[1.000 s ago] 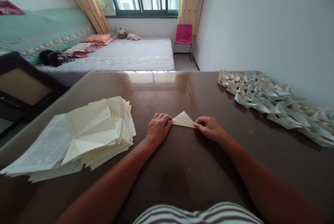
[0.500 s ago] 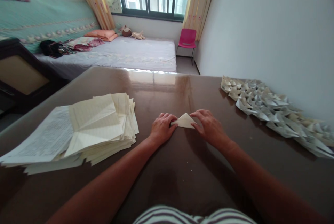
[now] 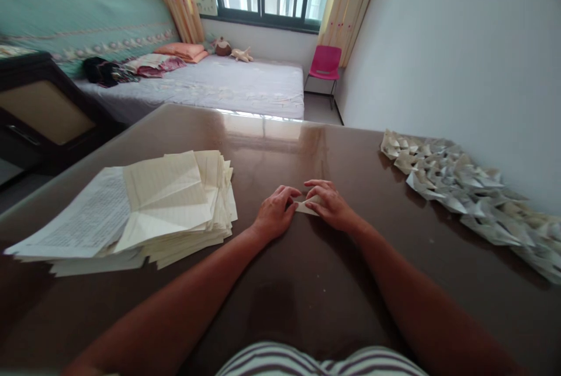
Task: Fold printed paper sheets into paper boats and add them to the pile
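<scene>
A small folded cream paper piece [image 3: 303,207] lies on the brown glossy table [image 3: 307,282], mostly covered by both hands. My left hand [image 3: 276,215] presses on its left end with curled fingers. My right hand [image 3: 329,203] lies over its right part, fingers bent down onto the paper. The two hands nearly touch above it. Only a thin strip of the paper shows between them.
A thick stack of printed, creased sheets [image 3: 144,209] sits on the table's left. Many folded paper pieces [image 3: 464,186] lie spread along the right edge by the white wall. Beyond the table are a bed [image 3: 210,80], a pink chair [image 3: 325,63] and a window.
The hands have closed in from the ends of the triangle. The right hand has slid left over it, so the paper is now almost hidden. The view has shifted slightly.
</scene>
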A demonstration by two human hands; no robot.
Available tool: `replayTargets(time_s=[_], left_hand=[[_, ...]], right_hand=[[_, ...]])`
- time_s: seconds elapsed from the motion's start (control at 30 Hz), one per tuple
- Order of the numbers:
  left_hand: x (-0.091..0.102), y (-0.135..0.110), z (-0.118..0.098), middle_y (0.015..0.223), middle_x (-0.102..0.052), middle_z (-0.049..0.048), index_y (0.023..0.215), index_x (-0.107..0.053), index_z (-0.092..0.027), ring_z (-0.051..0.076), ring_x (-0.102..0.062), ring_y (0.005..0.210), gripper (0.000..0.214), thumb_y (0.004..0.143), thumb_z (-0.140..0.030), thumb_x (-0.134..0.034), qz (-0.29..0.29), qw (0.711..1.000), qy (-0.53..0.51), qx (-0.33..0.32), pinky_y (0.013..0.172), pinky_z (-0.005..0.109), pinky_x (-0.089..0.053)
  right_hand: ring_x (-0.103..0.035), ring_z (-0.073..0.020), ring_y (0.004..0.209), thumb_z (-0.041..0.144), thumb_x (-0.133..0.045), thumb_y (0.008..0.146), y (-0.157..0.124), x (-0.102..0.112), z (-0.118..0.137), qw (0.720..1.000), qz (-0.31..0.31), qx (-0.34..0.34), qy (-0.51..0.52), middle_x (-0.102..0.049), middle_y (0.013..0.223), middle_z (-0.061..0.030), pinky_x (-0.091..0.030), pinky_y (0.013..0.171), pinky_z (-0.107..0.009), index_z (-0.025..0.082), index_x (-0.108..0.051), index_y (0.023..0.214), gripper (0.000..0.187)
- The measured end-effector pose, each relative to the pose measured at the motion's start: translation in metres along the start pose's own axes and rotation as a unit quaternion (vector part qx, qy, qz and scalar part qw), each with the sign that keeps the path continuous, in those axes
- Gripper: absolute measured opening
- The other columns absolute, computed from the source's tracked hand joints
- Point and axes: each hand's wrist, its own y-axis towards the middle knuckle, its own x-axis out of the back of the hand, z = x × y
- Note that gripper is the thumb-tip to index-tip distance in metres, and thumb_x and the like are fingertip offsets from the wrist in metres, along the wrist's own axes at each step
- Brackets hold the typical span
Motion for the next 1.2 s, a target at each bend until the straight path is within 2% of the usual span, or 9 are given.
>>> replayTargets(time_s=[0.1,0.17,0.3,0.4,0.67,0.9,1.0,1.1,1.2], left_hand=[[0.001,-0.001,-0.001,0.094,-0.057,0.0014,0.090,-0.057,-0.021,0.015,-0.057,0.084,0.004,0.086,-0.021,-0.057,-0.036,0.999,0.018,0.002,0.076,0.026,-0.046],[0.000,-0.003,-0.002,0.091,-0.058,0.0013,0.084,-0.058,-0.021,0.016,-0.056,0.087,0.006,0.088,-0.026,-0.056,-0.035,0.998,0.055,-0.013,0.077,0.026,-0.045],[0.001,-0.007,-0.007,0.095,-0.061,0.0011,0.089,-0.062,-0.025,0.017,-0.055,0.094,0.016,0.093,-0.034,-0.049,-0.012,0.991,0.134,-0.024,0.078,0.027,-0.044],[0.003,-0.008,-0.010,0.101,-0.063,0.0000,0.096,-0.064,-0.028,0.017,-0.055,0.098,0.020,0.094,-0.037,-0.046,-0.012,0.988,0.155,-0.014,0.076,0.026,-0.043],[0.002,-0.005,-0.005,0.104,-0.068,-0.0029,0.097,-0.069,-0.031,0.016,-0.056,0.098,0.022,0.093,-0.039,-0.048,-0.009,0.993,0.114,-0.010,0.079,0.026,-0.044],[0.006,0.000,0.001,0.091,-0.068,-0.0019,0.090,-0.068,-0.027,0.017,-0.057,0.091,0.017,0.090,-0.036,-0.054,0.028,0.998,0.055,0.004,0.080,0.028,-0.045],[0.007,-0.001,0.000,0.092,-0.067,-0.0006,0.089,-0.065,-0.025,0.018,-0.057,0.092,0.016,0.091,-0.033,-0.052,0.039,0.998,0.058,-0.001,0.080,0.029,-0.045],[0.005,-0.002,-0.001,0.093,-0.066,0.0004,0.090,-0.063,-0.024,0.018,-0.056,0.093,0.016,0.092,-0.031,-0.049,0.037,0.997,0.071,-0.004,0.079,0.030,-0.045],[0.004,-0.002,-0.002,0.094,-0.066,0.0007,0.091,-0.062,-0.023,0.019,-0.056,0.093,0.017,0.093,-0.032,-0.047,0.042,0.996,0.081,-0.006,0.079,0.030,-0.045]], right_hand=[[-0.044,-0.0265,0.122,0.032,-0.056,0.087,-0.001,-0.003,-0.005,1.000,-0.013,0.002,0.018,-0.057,0.128,-0.0090,-0.038,0.099,-0.051,0.022,-0.061,0.088,0.011],[-0.043,-0.0267,0.122,0.032,-0.057,0.086,-0.001,-0.005,-0.008,0.999,-0.025,-0.003,0.026,-0.057,0.127,-0.0090,-0.037,0.100,-0.051,0.022,-0.061,0.088,0.011],[-0.044,-0.0258,0.122,0.032,-0.058,0.086,-0.001,-0.007,-0.010,0.998,-0.047,-0.005,0.052,-0.057,0.126,-0.0093,-0.035,0.102,-0.050,0.022,-0.060,0.087,0.010],[-0.044,-0.0248,0.121,0.031,-0.058,0.086,-0.001,-0.006,-0.009,0.996,-0.051,0.007,0.070,-0.057,0.125,-0.0092,-0.034,0.103,-0.048,0.022,-0.060,0.087,0.010],[-0.045,-0.0239,0.120,0.030,-0.058,0.087,-0.001,-0.003,-0.007,0.994,-0.044,0.029,0.093,-0.058,0.124,-0.0089,-0.034,0.104,-0.048,0.022,-0.058,0.087,0.008],[-0.044,-0.0234,0.121,0.030,-0.058,0.088,-0.001,0.001,-0.006,0.993,-0.036,0.051,0.096,-0.057,0.125,-0.0081,-0.035,0.104,-0.046,0.022,-0.060,0.087,0.008],[-0.045,-0.0238,0.121,0.031,-0.060,0.087,0.000,0.002,-0.004,0.995,-0.043,0.054,0.075,-0.057,0.125,-0.0072,-0.036,0.103,-0.045,0.023,-0.063,0.090,0.009],[-0.040,-0.0262,0.127,0.035,-0.064,0.084,0.000,0.003,0.002,0.996,-0.064,0.064,0.003,-0.055,0.130,-0.0047,-0.035,0.103,-0.047,0.028,-0.067,0.102,0.019],[-0.037,-0.0270,0.130,0.039,-0.065,0.085,-0.001,0.002,0.009,0.991,-0.071,0.093,-0.064,-0.058,0.129,-0.0005,-0.030,0.105,-0.048,0.032,-0.070,0.097,0.016]])
